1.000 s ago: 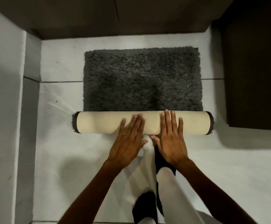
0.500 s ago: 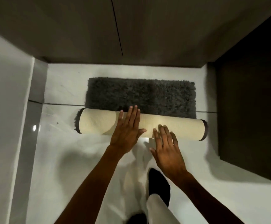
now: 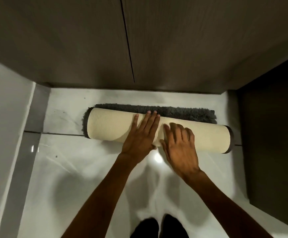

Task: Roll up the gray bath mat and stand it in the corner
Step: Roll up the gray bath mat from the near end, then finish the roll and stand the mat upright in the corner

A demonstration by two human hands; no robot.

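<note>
Both hands, left hand (image 3: 140, 134) and right hand (image 3: 178, 146), press open-palmed on your soft, light gray bath mat (image 3: 157, 133); grip mid-roll, since ends likely sag.

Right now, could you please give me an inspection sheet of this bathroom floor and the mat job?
Surface: glossy white tiled floor, with a light glare spot and a few small dark specks.
Job's things: gray bath mat almost fully rolled, cream backing outward, lying flat; a narrow strip of gray pile is unrolled.
Clutter: nothing seen.
Grippers: left hand flat on the roll, fingers extended; right hand on the roll beside it, motion-blurred.
Cables: nothing seen.
Surroundings: dark panelled wall ahead, pale wall on the left, dark recess on the right, feet in dark footwear below.
</note>
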